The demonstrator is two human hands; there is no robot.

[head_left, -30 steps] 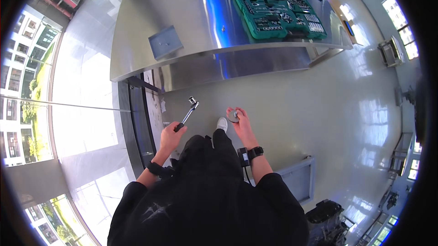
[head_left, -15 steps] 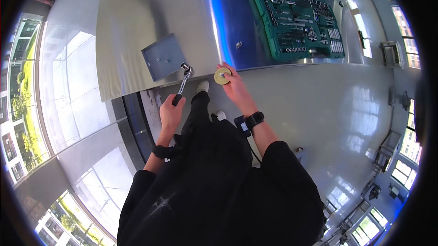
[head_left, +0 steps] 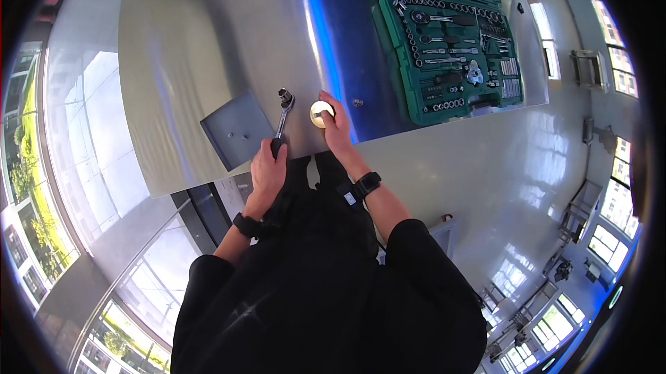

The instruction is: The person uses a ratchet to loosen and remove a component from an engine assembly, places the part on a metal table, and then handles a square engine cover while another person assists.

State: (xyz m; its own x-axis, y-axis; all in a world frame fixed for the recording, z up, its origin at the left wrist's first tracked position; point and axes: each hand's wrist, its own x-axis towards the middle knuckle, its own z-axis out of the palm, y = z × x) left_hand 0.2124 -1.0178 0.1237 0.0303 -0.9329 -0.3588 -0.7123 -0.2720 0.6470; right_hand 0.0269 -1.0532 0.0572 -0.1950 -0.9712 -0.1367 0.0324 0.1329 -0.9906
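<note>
A broad stainless-steel table [head_left: 187, 62] fills the space ahead of the person, a bright blue streak of reflection running across it. On its right side lies an opened green tool case [head_left: 411, 94], packed with sockets, ratchets and wrenches. A shallow grey tray [head_left: 239, 112] sits near the front edge on the left, with 2 small metal pieces [head_left: 244, 137] inside.

The person's 2 hands are over the near part of the table. The left hand [head_left: 266, 169] has its fingers wrapped around the dark handle of a ratchet [head_left: 282, 120], whose socket end points away from the body, just right of the tray. The right hand [head_left: 338, 131] pinches a pale, shiny disc [head_left: 318, 106] at its side, the thumb near a small grey piece on its face; whether that piece is fixed there cannot be told. Beyond the fingers, 1 tiny metal part [head_left: 358, 103] rests on the tabletop.

The step in hand appears to be holding tool and disc ready above the table. The next move seemingly calls for a steady pinch and the ratchet head clear of the tray's rim.
</note>
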